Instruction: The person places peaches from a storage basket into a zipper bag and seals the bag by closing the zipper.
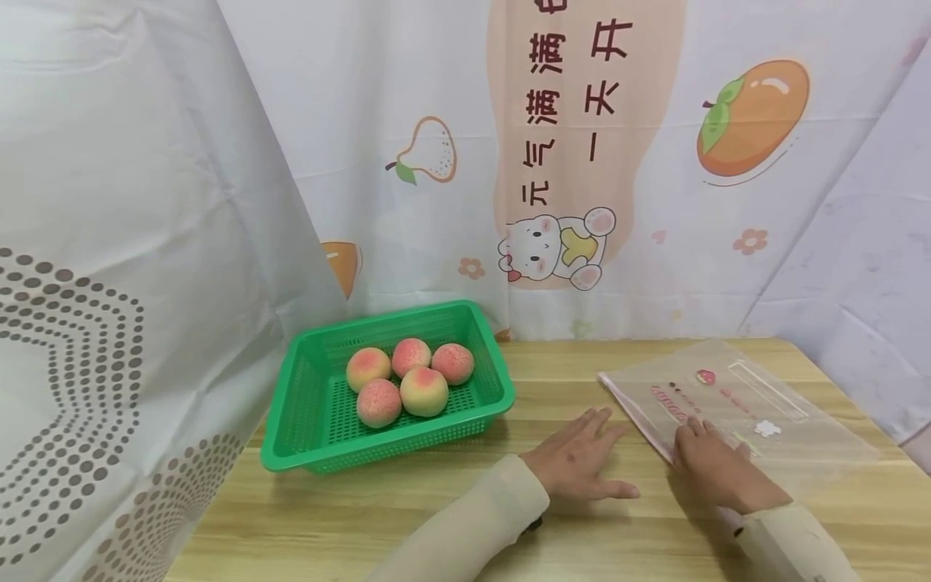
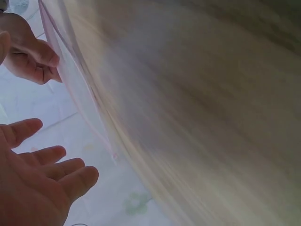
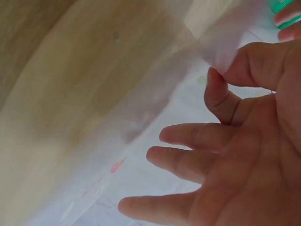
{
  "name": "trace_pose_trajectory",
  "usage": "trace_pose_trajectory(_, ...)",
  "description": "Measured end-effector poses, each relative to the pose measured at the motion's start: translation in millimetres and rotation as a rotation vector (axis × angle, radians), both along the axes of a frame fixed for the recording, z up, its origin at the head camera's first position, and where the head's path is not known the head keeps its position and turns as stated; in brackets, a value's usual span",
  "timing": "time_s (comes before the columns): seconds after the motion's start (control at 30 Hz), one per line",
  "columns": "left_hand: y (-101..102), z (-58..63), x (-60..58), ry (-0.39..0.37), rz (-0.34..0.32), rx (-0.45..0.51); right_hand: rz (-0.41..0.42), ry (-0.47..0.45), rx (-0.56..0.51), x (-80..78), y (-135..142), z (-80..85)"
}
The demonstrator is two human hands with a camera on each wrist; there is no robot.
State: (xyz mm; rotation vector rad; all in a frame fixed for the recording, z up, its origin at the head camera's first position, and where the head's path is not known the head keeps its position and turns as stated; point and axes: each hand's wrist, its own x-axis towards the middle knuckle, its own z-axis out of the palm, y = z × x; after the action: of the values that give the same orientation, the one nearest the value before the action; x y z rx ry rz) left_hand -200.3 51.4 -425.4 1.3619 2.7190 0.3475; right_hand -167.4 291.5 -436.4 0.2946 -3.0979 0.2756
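Observation:
A flat translucent zip bag with a pink edge and printed pictures lies on the right of the table in the head view. My right hand pinches its pink-edged side between thumb and index finger. The right wrist view shows that pinch on the bag, with the other fingers spread. Just left of the bag, my left hand hovers over the table with fingers spread, holding nothing. In the left wrist view the bag's pink edge is lifted slightly, apart from the left fingers.
A green plastic basket stands on the left of the wooden table, holding several peaches. Behind the table hangs a white printed curtain, and another patterned cloth hangs at left.

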Motion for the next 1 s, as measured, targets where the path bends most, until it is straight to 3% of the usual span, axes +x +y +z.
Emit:
trace_pose_trajectory(0.4,6,0.2,-0.1,-0.207,0.096,0.142,0.066,0.127,-0.101,10.3,-2,11.2)
trace_pose_trajectory(0.67,10,-2.5,-3.4,-0.264,0.081,0.239,0.027,0.072,-0.219,17.4,-5,17.2)
trace_pose_trajectory(0.83,15,-4.1,-8.0,-0.284,0.050,0.334,0.007,0.090,-0.237,19.8,-5,18.4)
trace_pose_trajectory(0.93,18,-3.7,-9.0,-0.355,0.091,0.395,0.002,0.113,-0.237,21.3,-5,18.6)
trace_pose_trajectory(1.0,19,-3.0,-8.1,-0.413,0.168,0.405,-0.005,0.129,-0.236,22.5,-6,19.0)
